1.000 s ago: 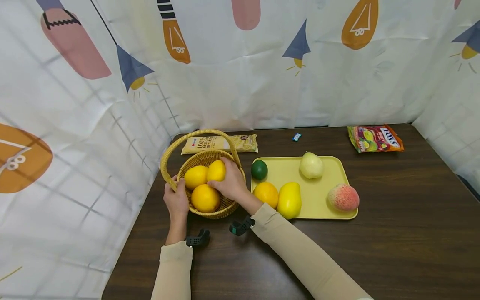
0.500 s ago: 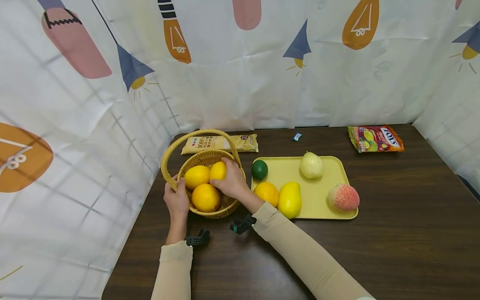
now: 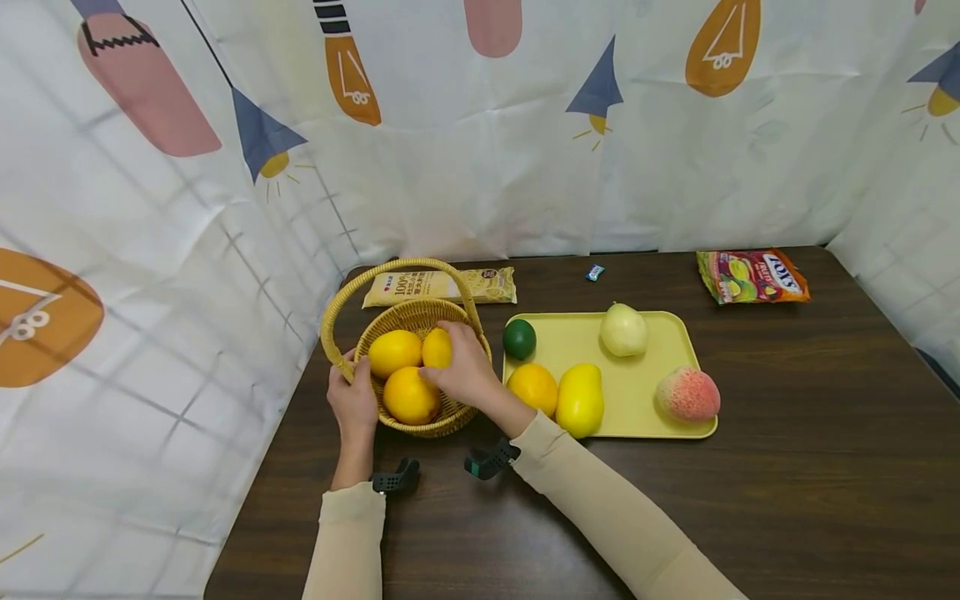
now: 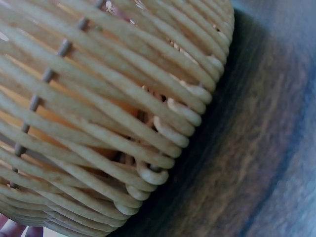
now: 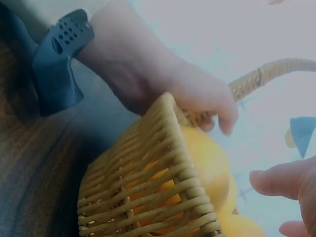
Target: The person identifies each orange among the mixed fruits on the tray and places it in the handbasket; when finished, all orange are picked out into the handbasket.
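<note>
My left hand (image 3: 354, 400) grips the near left rim of a woven basket (image 3: 438, 427), thumb on the inside by the foot of the arched handle. Inside sit an orange (image 3: 411, 397), a lemon-like yellow fruit (image 3: 394, 353) and a second yellow fruit (image 3: 436, 349), partly hidden by my right hand (image 3: 468, 367). That hand reaches in over the right rim, thumb and fingers spread about the second yellow fruit. In the right wrist view its fingers (image 5: 276, 180) stand apart above the fruit. The left wrist view shows the basket's woven wall (image 4: 98, 98) close up.
Right of the basket, a yellow tray (image 3: 637, 421) bears a green fruit (image 3: 519, 340), an orange (image 3: 532, 387), a mango-like fruit (image 3: 580, 402), a pear (image 3: 624, 331) and a peach (image 3: 687, 394). Behind lie a noodle packet (image 3: 487, 286), a small blue wrapper (image 3: 595, 272) and a candy bag (image 3: 753, 277).
The second yellow fruit has settled slightly lower and rightward in the basket. My right hand has shifted a little right, its thumb coming away from that fruit. The left hand stays put.
</note>
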Available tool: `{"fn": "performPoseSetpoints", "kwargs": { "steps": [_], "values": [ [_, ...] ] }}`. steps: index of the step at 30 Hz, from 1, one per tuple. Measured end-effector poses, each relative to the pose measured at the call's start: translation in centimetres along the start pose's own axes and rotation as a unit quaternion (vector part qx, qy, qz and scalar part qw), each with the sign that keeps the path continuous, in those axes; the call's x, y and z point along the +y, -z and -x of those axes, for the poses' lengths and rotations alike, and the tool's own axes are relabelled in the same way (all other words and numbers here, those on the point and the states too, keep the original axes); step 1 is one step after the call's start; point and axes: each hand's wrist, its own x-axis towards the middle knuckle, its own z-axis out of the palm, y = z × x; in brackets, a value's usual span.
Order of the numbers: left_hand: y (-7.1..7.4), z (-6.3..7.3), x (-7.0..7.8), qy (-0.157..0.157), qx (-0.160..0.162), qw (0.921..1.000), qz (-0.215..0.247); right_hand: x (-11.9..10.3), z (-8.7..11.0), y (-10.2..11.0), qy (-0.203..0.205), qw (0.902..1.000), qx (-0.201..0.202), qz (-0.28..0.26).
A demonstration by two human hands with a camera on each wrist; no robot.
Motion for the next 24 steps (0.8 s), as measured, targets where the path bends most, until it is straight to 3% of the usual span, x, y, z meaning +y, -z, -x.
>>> {"fn": "performPoseSetpoints", "kwargs": {
  "steps": [9, 13, 18, 24],
  "values": [
    [0.1, -0.1, -0.1, -0.009, 0.001, 1.0, 0.003, -0.3, 2.5, 1.8, 0.073, 0.9972, -0.002, -0.015],
    [0.1, 0.0, 0.0, -0.009, 0.004, 0.9999, 0.003, 0.2, 3.7, 2.9, 0.114, 0.9899, 0.015, -0.084],
    [0.0, 0.0, 0.1, -0.01, 0.007, 0.9999, 0.003, 1.3, 4.8, 4.3, 0.162, 0.971, 0.035, -0.172],
    [0.1, 0.0, 0.0, -0.002, 0.001, 1.0, 0.003, 2.2, 5.6, 6.5, 0.166, 0.9756, 0.038, -0.138]
  ]
}}
